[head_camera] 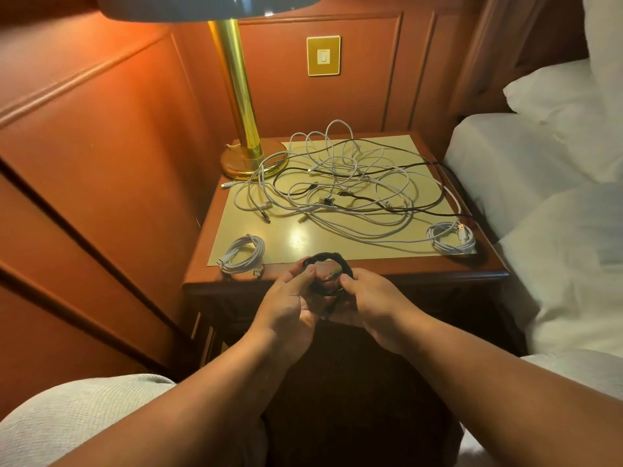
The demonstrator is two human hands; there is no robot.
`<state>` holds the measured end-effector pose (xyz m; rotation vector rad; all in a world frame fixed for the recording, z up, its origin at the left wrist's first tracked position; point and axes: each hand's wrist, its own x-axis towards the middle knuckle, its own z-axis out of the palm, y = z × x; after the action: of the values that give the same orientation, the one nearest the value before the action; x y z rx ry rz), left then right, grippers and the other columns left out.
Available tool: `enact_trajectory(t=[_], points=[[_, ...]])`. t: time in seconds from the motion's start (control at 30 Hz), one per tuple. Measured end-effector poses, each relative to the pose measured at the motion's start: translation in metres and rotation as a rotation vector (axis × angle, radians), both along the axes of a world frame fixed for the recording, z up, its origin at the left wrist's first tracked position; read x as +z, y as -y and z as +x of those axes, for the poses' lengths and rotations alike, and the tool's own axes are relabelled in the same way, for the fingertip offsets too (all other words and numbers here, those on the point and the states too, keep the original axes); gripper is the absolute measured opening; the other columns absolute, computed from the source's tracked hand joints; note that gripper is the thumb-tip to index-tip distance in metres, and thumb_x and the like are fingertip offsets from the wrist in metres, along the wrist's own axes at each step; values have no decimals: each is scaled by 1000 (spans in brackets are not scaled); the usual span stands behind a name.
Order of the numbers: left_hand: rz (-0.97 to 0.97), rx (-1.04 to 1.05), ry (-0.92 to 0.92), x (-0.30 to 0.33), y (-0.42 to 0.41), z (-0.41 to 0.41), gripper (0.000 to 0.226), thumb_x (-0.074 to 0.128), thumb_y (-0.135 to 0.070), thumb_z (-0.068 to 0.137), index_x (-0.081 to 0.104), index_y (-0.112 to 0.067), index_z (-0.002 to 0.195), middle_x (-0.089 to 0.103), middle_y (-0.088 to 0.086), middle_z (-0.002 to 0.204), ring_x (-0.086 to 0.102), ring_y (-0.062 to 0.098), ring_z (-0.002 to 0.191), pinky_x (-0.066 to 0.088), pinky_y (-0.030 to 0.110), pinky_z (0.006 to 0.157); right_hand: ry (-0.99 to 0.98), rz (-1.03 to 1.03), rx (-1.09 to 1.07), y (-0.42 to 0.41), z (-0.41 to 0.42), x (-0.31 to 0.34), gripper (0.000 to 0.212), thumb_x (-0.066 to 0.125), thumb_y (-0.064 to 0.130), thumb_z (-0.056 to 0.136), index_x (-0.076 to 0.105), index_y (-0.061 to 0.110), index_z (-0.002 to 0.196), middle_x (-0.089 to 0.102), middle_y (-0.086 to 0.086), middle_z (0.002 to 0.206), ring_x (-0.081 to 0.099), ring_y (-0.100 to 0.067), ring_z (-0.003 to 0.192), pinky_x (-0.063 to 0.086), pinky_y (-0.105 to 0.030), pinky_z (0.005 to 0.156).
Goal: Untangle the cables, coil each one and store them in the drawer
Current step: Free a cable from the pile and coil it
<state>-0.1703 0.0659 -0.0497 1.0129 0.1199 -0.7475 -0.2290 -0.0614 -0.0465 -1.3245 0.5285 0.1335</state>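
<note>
**Both hands hold a black coil at the nightstand's front edge**

The left hand [290, 299] and right hand [362, 303] meet in front of the nightstand [371, 269], both gripping one black cable coil [328, 273]. Left fingers curl round the coil's left side, thumb on top. Right fingers pinch its right side, near a small plug end inside the loop. The coil is held just above the front edge, tilted toward the camera.

On the top, near left of the hands, a coiled white cable [243, 255] lies flat, partly off the pale mat [421, 156]. A second coiled white cable [451, 238] sits at the front right corner of the mat. Behind both, a loose tangle of cables [337, 183], mostly white with a couple of black ones, spreads over most of the mat; one strand reaches the base of the brass lamp [242, 106] at the back left corner.

A wall switch [323, 56] sits on the panelled wall behind. White bedding [539, 156] lies just right of the nightstand. Drawer front is in shadow below the hands; cannot tell if it is open.
</note>
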Motion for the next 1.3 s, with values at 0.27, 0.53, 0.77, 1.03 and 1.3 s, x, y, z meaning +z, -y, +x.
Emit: enact_trajectory(t=[0.27, 0.53, 0.77, 1.03, 1.3], points=[[170, -77, 187, 6, 5, 1, 27, 54, -16, 100, 54, -21, 126, 67, 14, 118, 68, 30, 106, 53, 51, 97, -3, 167, 5, 9, -2, 6, 33, 37, 20, 107, 62, 4, 120, 74, -12, 110, 72, -24, 100, 59, -34, 75], [128, -245, 175, 6, -5, 11, 55, 68, -5, 87, 51, -19, 137, 64, 18, 128, 65, 36, 114, 54, 44, 91, 75, 81, -19, -2, -9, 12, 28, 41, 20, 106, 60, 9, 124, 69, -12, 119, 68, -26, 108, 59, -38, 86], [115, -286, 258, 34, -17, -3, 44, 64, -14, 90, 54, -8, 133, 66, 25, 123, 64, 41, 116, 52, 49, 92, 74, 233, -31, -12, -26, 38, 36, 38, 20, 106, 60, 2, 127, 69, -19, 119, 66, -33, 113, 50, -50, 102], [136, -308, 340, 60, -38, -27, 55, 65, 5, 88, 49, -23, 132, 58, 21, 126, 63, 36, 112, 56, 47, 87, 48, 167, -66, -30, -46, 73, 33, 42, 19, 103, 59, -2, 123, 68, -24, 115, 66, -34, 108, 55, -45, 93], [213, -273, 631, 72, -49, -24, 51, 62, -2, 95, 45, -24, 138, 59, 20, 118, 74, 22, 91, 60, 30, 75, 53, -197, -81, -30, -31, 86, 20, 52, 15, 102, 60, 4, 117, 68, -18, 112, 71, -28, 100, 62, -39, 80]])
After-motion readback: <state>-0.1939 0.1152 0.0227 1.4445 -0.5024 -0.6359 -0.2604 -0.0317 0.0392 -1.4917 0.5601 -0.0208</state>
